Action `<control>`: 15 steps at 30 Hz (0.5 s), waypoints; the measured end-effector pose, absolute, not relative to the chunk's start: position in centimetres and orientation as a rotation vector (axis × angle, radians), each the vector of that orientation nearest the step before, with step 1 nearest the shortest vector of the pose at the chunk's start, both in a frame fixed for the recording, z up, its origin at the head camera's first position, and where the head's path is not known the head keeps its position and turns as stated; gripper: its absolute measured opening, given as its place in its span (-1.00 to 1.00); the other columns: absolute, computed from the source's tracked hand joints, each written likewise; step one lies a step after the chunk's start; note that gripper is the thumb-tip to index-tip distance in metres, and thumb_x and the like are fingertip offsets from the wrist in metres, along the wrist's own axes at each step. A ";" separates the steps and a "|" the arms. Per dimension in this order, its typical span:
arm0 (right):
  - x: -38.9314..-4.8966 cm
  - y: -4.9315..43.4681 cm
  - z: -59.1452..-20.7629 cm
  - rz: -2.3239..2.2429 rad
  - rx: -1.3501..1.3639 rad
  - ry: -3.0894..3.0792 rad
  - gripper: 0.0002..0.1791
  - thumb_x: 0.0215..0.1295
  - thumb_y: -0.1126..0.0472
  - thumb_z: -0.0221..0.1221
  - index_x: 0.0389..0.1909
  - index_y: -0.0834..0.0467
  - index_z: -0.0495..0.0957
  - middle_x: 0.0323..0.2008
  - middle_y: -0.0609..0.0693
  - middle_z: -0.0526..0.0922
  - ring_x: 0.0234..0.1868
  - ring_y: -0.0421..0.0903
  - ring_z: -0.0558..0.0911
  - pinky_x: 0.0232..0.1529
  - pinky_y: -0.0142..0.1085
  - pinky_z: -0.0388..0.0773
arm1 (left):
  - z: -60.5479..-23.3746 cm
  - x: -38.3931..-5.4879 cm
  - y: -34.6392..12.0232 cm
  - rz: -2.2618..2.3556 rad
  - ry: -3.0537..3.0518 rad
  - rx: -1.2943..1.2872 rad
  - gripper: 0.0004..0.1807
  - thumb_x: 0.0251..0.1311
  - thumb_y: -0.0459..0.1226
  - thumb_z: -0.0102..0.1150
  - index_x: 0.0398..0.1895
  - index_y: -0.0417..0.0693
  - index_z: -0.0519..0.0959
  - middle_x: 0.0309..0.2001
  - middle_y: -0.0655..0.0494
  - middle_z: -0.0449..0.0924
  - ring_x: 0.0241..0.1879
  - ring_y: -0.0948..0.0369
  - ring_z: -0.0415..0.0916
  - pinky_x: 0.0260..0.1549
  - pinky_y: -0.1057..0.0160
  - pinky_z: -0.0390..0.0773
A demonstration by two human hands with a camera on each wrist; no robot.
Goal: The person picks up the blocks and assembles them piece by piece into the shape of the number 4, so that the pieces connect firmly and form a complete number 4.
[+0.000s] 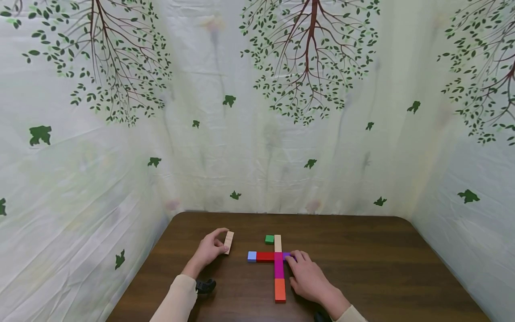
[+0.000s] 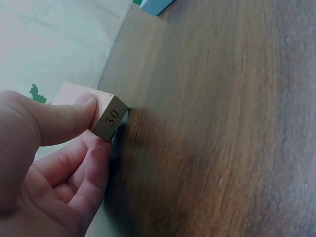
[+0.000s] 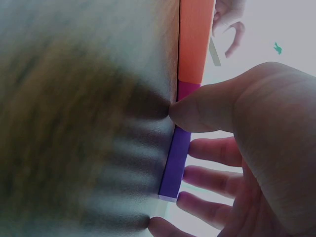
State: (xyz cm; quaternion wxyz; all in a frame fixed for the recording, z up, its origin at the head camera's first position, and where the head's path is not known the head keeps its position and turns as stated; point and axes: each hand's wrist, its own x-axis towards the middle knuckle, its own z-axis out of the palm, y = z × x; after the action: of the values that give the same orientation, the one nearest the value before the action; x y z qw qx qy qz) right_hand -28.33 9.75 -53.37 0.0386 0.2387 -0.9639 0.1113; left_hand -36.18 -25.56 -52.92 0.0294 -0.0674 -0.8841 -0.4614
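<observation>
My left hand (image 1: 209, 249) pinches a plain wooden block (image 1: 229, 243) on the left side of the table, thumb on the near side. In the left wrist view the number 30 shows on the block's end. To the right, a cross of coloured blocks lies flat. My right hand (image 1: 309, 278) is at its right arm, fingertips touching the purple block (image 3: 174, 170) and thumb tip beside the magenta block (image 1: 279, 265). An orange block (image 1: 280, 290) extends the cross toward me. Left of the magenta block are a red block (image 1: 265, 257) and a light blue block (image 1: 252, 256).
A pale wooden block (image 1: 278, 243) forms the cross's far end, with a green block (image 1: 269, 239) at its left. The brown wooden table (image 1: 370, 268) ends at a white curtain (image 1: 257, 147) printed with trees and leaves, which also hangs at both sides.
</observation>
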 end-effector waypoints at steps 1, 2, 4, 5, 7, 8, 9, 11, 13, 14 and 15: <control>-28.3 9.8 -53.4 0.342 0.732 -2.955 -0.33 0.21 0.02 0.37 0.33 0.14 0.47 0.24 0.10 0.42 0.26 0.14 0.39 0.02 0.12 0.56 | -52.9 -36.2 -25.5 -1.426 -2.725 -0.208 -0.37 0.16 -0.47 0.38 0.32 -0.01 0.48 -0.50 0.03 0.59 -0.45 0.16 0.52 -0.38 0.18 0.50; -28.3 9.8 -53.4 0.344 0.735 -2.952 -0.33 0.21 0.03 0.37 0.32 0.14 0.47 0.24 0.10 0.42 0.26 0.15 0.39 0.02 0.12 0.56 | -53.0 -36.3 -25.5 -1.426 -2.723 -0.208 -0.37 0.16 -0.47 0.38 0.33 -0.02 0.48 -0.50 0.03 0.59 -0.45 0.16 0.52 -0.38 0.18 0.50; -28.3 9.8 -53.4 0.344 0.737 -2.951 -0.34 0.21 0.02 0.37 0.32 0.14 0.47 0.23 0.10 0.43 0.26 0.14 0.39 0.01 0.12 0.57 | -53.0 -36.4 -25.4 -1.432 -2.720 -0.205 -0.37 0.17 -0.47 0.37 0.34 -0.01 0.48 -0.49 0.04 0.59 -0.45 0.16 0.52 -0.37 0.18 0.51; -28.3 9.8 -53.5 0.343 0.738 -2.949 -0.34 0.22 0.02 0.37 0.32 0.14 0.47 0.23 0.10 0.43 0.25 0.14 0.40 0.01 0.11 0.57 | -53.1 -36.4 -25.4 -1.434 -2.718 -0.205 -0.37 0.17 -0.47 0.37 0.34 -0.02 0.48 -0.49 0.04 0.59 -0.45 0.16 0.52 -0.37 0.18 0.51; -28.3 9.8 -53.5 0.343 0.744 -2.942 -0.34 0.22 0.03 0.37 0.31 0.14 0.48 0.23 0.10 0.43 0.25 0.14 0.40 0.00 0.11 0.57 | -53.1 -36.5 -25.3 -1.436 -2.715 -0.210 -0.36 0.18 -0.46 0.37 0.35 -0.03 0.47 -0.49 0.04 0.59 -0.45 0.16 0.53 -0.37 0.17 0.51; -28.3 9.9 -53.5 0.343 0.746 -2.940 -0.34 0.22 0.02 0.37 0.31 0.14 0.48 0.23 0.09 0.43 0.25 0.14 0.40 0.00 0.11 0.58 | -53.2 -36.5 -25.3 -1.436 -2.714 -0.209 -0.36 0.18 -0.46 0.37 0.35 -0.02 0.47 -0.49 0.04 0.60 -0.45 0.16 0.53 -0.37 0.17 0.51; -28.3 9.9 -53.5 0.342 0.747 -2.939 -0.35 0.22 0.02 0.37 0.31 0.14 0.48 0.22 0.09 0.43 0.25 0.14 0.40 -0.01 0.11 0.58 | -53.2 -36.5 -25.2 -1.436 -2.712 -0.209 -0.37 0.18 -0.46 0.37 0.34 -0.02 0.47 -0.49 0.04 0.60 -0.44 0.17 0.53 -0.37 0.17 0.52; -28.4 9.8 -53.6 0.337 0.746 -2.937 -0.35 0.22 0.02 0.37 0.31 0.14 0.48 0.23 0.09 0.43 0.26 0.15 0.40 -0.01 0.11 0.58 | -53.2 -36.5 -25.1 -1.443 -2.711 -0.204 -0.37 0.18 -0.45 0.37 0.34 0.01 0.48 -0.49 0.05 0.60 -0.44 0.17 0.53 -0.37 0.17 0.51; -28.4 9.8 -53.5 0.333 0.740 -2.944 -0.34 0.22 0.01 0.37 0.32 0.13 0.47 0.23 0.09 0.42 0.26 0.14 0.39 0.00 0.11 0.57 | -53.1 -36.5 -25.0 -1.449 -2.710 -0.201 -0.38 0.19 -0.43 0.38 0.33 0.03 0.49 -0.49 0.06 0.60 -0.44 0.16 0.53 -0.37 0.17 0.50; -28.4 9.8 -53.5 0.332 0.738 -2.946 -0.34 0.22 0.01 0.37 0.32 0.13 0.47 0.23 0.09 0.42 0.26 0.14 0.39 0.01 0.11 0.57 | -53.1 -36.5 -24.9 -1.449 -2.711 -0.204 -0.38 0.19 -0.43 0.37 0.34 0.04 0.49 -0.49 0.06 0.60 -0.44 0.16 0.52 -0.38 0.17 0.50; -28.4 9.8 -53.5 0.332 0.735 -2.950 -0.33 0.21 0.01 0.37 0.32 0.13 0.47 0.23 0.09 0.42 0.26 0.14 0.39 0.01 0.12 0.57 | -53.0 -36.5 -24.9 -1.451 -2.711 -0.204 -0.39 0.20 -0.42 0.37 0.33 0.05 0.49 -0.48 0.05 0.59 -0.44 0.16 0.52 -0.38 0.17 0.50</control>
State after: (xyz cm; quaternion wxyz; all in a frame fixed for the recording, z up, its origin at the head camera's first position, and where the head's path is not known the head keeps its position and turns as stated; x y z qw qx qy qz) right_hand -28.41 9.83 -53.51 0.0418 0.2403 -0.9637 0.1084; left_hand -36.54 -24.86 -53.03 0.0299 -0.0662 -0.8793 -0.4707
